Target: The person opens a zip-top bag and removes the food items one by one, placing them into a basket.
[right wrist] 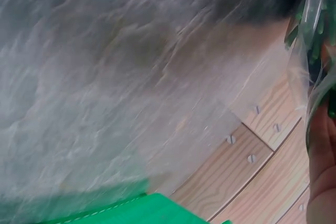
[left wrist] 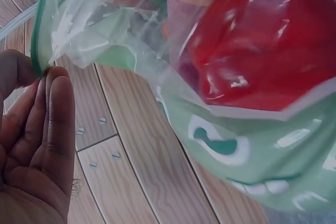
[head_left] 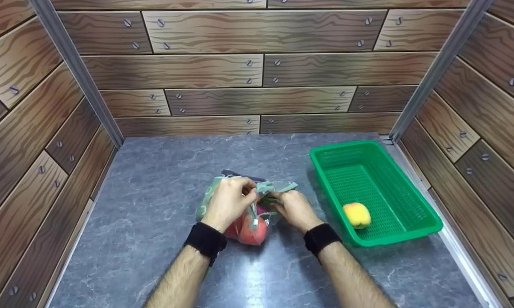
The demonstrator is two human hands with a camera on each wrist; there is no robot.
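A clear zip bag [head_left: 234,229] with a pale green printed band [left wrist: 252,156] lies on the grey table, its mouth spread. Inside is a glossy red, rounded fruit or vegetable [left wrist: 262,45], with more reddish and green contents beside it. My left hand [head_left: 231,199] pinches the green-edged zip strip [left wrist: 41,30] between thumb and fingers. At the mouth's right side, my right hand [head_left: 296,208] has its fingers curled round green stalks [right wrist: 315,30]; what they belong to is hidden by the plastic and the fingers. Only part of that hand shows in the right wrist view.
To the right stands a green plastic basket [head_left: 332,188] with a yellow and reddish fruit, perhaps a peach [head_left: 357,215], in its near left corner. A dark, thin item [head_left: 242,174] lies behind the bag. Wood-patterned walls [head_left: 214,70] enclose the table on three sides.
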